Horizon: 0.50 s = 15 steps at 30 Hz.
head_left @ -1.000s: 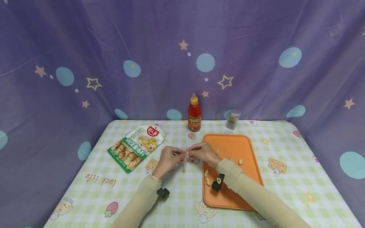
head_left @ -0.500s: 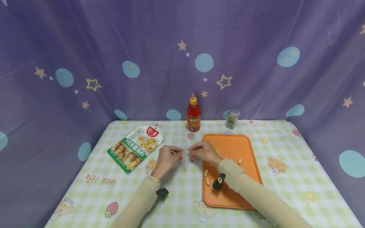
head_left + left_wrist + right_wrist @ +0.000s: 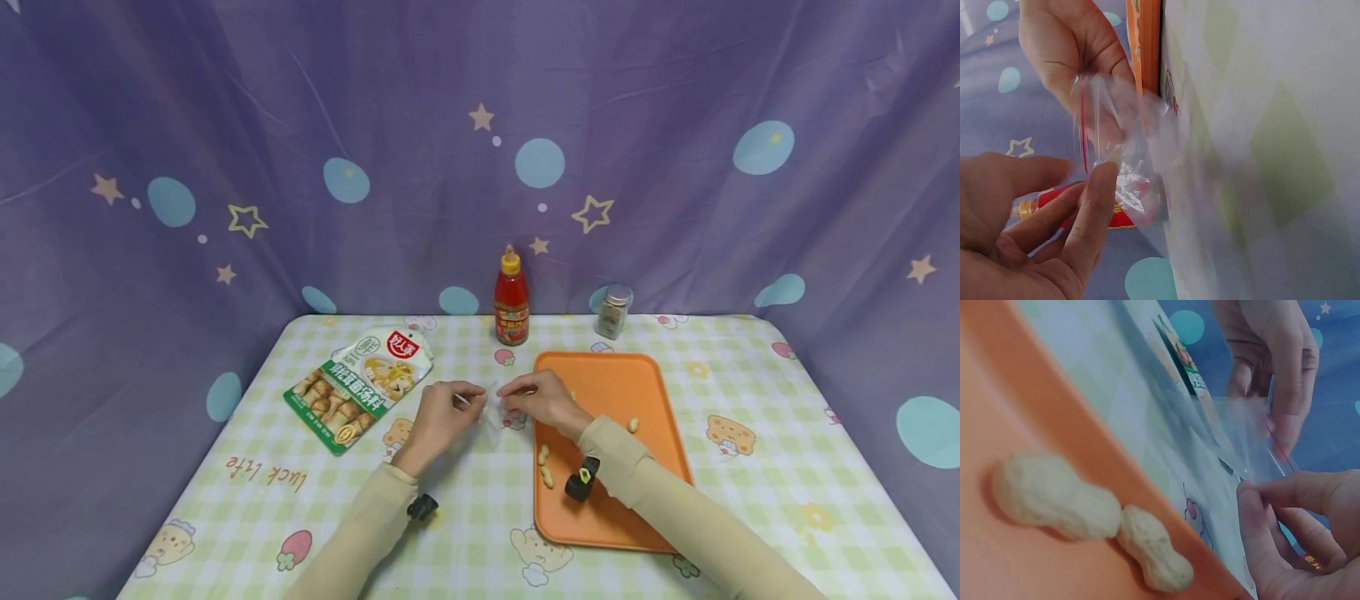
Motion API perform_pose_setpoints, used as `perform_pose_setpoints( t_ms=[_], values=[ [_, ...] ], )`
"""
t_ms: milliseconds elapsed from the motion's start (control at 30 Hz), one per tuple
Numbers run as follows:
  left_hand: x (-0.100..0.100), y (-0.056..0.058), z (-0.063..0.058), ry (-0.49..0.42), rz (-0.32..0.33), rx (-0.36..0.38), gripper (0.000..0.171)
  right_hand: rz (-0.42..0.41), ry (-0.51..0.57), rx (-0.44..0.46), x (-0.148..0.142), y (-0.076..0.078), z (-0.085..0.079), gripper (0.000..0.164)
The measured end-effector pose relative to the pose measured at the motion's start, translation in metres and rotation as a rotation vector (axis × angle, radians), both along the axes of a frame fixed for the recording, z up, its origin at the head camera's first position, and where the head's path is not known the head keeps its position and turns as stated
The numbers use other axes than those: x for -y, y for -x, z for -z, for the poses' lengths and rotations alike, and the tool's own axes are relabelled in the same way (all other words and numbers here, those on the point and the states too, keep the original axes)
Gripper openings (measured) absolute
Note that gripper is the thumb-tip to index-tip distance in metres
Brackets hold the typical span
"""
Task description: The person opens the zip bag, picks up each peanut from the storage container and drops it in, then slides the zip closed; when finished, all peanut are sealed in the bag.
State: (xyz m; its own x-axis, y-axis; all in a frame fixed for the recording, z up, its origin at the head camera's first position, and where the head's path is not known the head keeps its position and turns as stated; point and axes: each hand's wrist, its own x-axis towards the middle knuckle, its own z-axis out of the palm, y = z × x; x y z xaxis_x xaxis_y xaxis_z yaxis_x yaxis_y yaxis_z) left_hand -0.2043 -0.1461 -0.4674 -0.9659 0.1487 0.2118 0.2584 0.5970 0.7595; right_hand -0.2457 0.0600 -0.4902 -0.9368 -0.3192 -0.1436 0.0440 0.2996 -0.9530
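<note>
Between my two hands, over the middle of the table, is a small clear zip-lock bag [image 3: 492, 421] with a red line along its mouth. My right hand [image 3: 551, 404] pinches one side of it between thumb and forefinger, as the right wrist view shows. On the opposite side, my left hand [image 3: 442, 421] holds the bag by its edge near the red line [image 3: 1279, 444], fingertips on the film. The bag looks flat and see-through. Peanuts [image 3: 1054, 494] in their shells lie in the orange tray [image 3: 570, 525], below my right wrist.
A green and white seasoning pouch [image 3: 360, 387] lies to the left. At the back stand a red sauce bottle [image 3: 512, 308] with a yellow cap and a small spice jar [image 3: 613, 312]. A purple curtain [image 3: 420, 125] hangs behind the checked tablecloth [image 3: 240, 517].
The bag has turned from edge-on to showing its face. Both hands stay nearly in place, the right one shifting slightly, with the fingers working at the bag's mouth.
</note>
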Motion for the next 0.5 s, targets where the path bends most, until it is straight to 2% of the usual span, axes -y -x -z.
perform_pose_setpoints(
  t_ms=[133,200,300,400,500],
  values=[
    [0.000,0.001,0.000,-0.018,0.002,-0.063,0.020,-0.013,0.021,0.008,-0.001,-0.002,-0.003,0.018],
    [0.002,0.002,-0.001,-0.017,0.025,-0.079,0.027,-0.010,0.030,0.016,-0.003,-0.002,-0.004,0.018],
    [0.005,0.001,-0.002,0.061,0.100,-0.071,0.061,-0.002,0.047,0.026,-0.004,-0.002,-0.007,0.017],
    [0.005,-0.001,0.000,0.185,0.175,-0.054,0.100,0.002,0.072,0.041,-0.005,-0.002,-0.010,0.018],
    [0.003,-0.001,0.003,0.253,0.208,-0.070,0.116,-0.010,0.111,0.066,-0.005,-0.002,-0.012,0.021]
  ],
)
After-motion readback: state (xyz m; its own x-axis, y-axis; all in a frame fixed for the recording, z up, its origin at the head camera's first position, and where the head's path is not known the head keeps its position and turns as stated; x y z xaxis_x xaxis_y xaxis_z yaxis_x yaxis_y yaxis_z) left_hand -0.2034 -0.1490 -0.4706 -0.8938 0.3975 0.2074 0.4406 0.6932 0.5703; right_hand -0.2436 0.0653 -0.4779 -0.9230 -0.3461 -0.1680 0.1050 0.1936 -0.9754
